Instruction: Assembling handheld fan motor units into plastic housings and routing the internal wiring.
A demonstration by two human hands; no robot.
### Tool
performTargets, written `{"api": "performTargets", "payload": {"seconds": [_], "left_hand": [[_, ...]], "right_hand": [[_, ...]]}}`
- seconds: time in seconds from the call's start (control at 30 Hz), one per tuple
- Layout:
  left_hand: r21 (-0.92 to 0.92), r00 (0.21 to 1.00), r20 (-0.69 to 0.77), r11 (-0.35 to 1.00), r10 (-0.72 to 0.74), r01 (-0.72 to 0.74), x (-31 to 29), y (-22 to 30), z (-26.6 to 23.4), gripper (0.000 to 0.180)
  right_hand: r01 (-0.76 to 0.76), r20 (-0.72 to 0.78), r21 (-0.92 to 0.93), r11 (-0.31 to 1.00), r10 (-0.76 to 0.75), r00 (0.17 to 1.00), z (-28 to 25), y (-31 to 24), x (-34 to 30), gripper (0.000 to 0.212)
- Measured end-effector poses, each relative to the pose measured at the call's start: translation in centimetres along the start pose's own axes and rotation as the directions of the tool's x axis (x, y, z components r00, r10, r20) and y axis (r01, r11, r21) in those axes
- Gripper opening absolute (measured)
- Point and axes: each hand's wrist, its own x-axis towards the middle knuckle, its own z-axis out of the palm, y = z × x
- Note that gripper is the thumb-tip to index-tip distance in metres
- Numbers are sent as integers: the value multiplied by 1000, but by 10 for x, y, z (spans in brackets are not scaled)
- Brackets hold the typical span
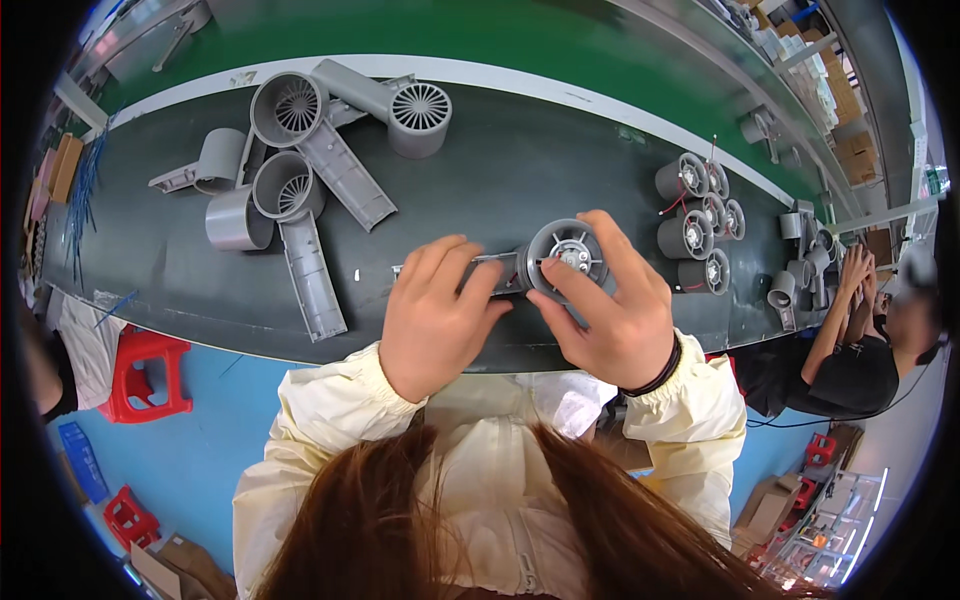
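Just in front of me, near the bench's front edge, lies a grey plastic fan housing [511, 270] with a round head and a trough-like handle. Inside the round head sits a ring-shaped fan motor unit [573, 254] with spokes and a pale centre. My right hand [622, 325] is closed around that head, with its index finger and thumb at the rim and face of the unit. My left hand [435, 320] is bent over the handle and grips it from above, hiding most of it. A thin dark line, perhaps a wire, shows near the right fingertips.
Several grey housings [345, 165] lie across the dark green bench [480, 170] at the left. Several round fan units [688, 235] with red wires stand at the right. Beyond them are more grey parts [785, 290] and another person [860, 350]. A red stool [150, 375] stands at lower left.
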Motion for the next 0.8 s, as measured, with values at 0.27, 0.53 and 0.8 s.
{"api": "performTargets", "payload": {"seconds": [0.27, 0.53, 0.8], "left_hand": [[-25, 998, -25, 998, -63, 63, 2, 9, 18, 32], [-197, 988, 39, 969, -146, 151, 9, 4, 10, 12], [-102, 989, 40, 984, -144, 147, 5, 4, 16, 15]], "right_hand": [[-14, 79, 62, 998, 9, 997, -2, -2, 3, 33], [-60, 40, 268, 962, 51, 998, 1, 9, 3, 35], [-96, -81, 503, 859, 158, 984, 23, 10, -4, 37]]}}
